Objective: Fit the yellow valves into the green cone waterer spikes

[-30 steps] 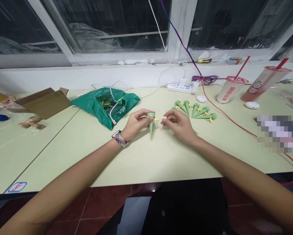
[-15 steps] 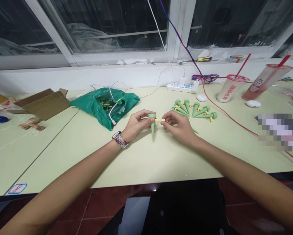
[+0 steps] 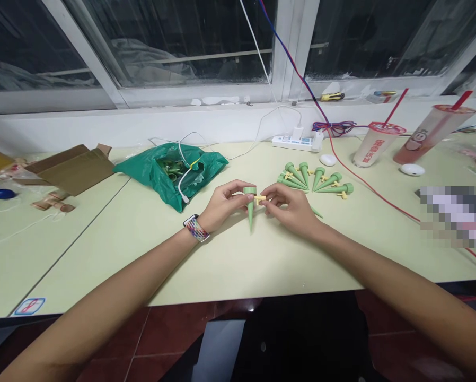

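Observation:
A green plant watering spike (image 3: 250, 212) hangs point down in my left hand (image 3: 225, 206), pinched just under its wide cap. Out of its right side sticks a small yellow valve (image 3: 259, 198). The thumb and fingertips of my right hand (image 3: 288, 206) are closed on the outer end of that valve. Beyond my right hand, several more green spikes (image 3: 319, 182) with yellow valves lie fanned out on the table. Part of one spike is hidden behind the right hand, with only its tip (image 3: 317, 213) showing.
A green plastic bag (image 3: 154, 172) with green parts inside lies open at left, a white cable across it. Farther left is a cardboard box (image 3: 69, 167). A power strip (image 3: 296, 142), two drink cups (image 3: 379, 144) and a red cable (image 3: 375, 194) occupy the back and right.
Both hands keep hold of the spike and its valve. The right fingers have shifted slightly on the valve, and the spike sits a touch farther right and lower.

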Action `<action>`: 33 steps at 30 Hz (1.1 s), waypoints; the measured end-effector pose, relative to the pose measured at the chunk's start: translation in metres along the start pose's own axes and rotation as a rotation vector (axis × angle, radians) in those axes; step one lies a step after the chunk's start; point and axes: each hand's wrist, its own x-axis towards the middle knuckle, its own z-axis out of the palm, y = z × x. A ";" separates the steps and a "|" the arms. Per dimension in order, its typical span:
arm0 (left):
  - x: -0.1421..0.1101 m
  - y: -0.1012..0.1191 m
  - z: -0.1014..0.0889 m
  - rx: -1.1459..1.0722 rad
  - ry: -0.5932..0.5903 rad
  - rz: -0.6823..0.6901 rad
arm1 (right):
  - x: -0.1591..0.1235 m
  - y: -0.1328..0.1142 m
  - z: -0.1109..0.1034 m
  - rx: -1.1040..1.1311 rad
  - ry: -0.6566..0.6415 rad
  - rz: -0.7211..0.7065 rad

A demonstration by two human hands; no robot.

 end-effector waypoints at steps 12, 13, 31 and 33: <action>-0.001 0.002 0.000 0.019 -0.008 0.007 | 0.003 -0.004 -0.007 -0.023 -0.023 0.084; -0.001 0.002 0.000 0.021 0.000 0.008 | 0.003 -0.005 -0.007 -0.016 -0.020 0.069; -0.002 0.003 0.000 0.024 -0.010 -0.004 | 0.004 -0.002 -0.009 -0.176 -0.080 0.015; -0.002 0.002 0.000 0.020 -0.016 -0.005 | 0.004 -0.002 -0.009 -0.242 -0.062 0.002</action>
